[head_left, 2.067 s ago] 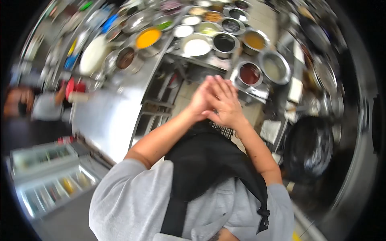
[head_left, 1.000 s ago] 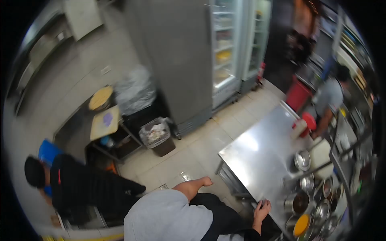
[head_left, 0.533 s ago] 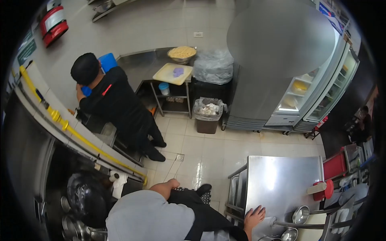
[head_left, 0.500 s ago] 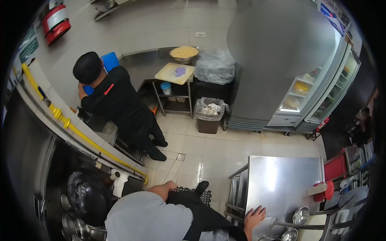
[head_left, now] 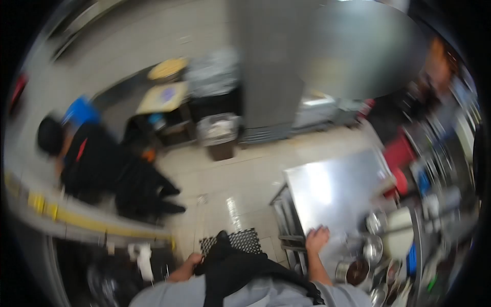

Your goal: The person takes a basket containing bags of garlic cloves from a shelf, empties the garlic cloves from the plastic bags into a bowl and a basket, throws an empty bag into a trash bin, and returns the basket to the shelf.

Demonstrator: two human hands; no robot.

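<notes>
My right hand (head_left: pixel 318 238) rests on the near left corner of a stainless steel table (head_left: pixel 327 187), holding nothing that I can see. Its fingers are blurred but lie apart on the metal. Down at my left side, my left hand (head_left: pixel 194 259) hangs beside my black apron (head_left: pixel 240 271); motion smears its fingers. To the right of my right hand stand several metal bowls (head_left: pixel 372 249) and a pot with dark brown contents (head_left: pixel 356 271).
A person in black (head_left: pixel 110 163) bends over the left counter near a blue container (head_left: pixel 82 110). A waste bin (head_left: pixel 221 146) stands by the back wall beside a grey fridge (head_left: pixel 268 77). A perforated black mat (head_left: pixel 245 240) lies at my feet. Yellow piping (head_left: pixel 92 222) runs along the left.
My view has swung to the right, and the room has shifted left in the picture. My right hand stays on the table, its fingers less spread. My left hand is lower in view.
</notes>
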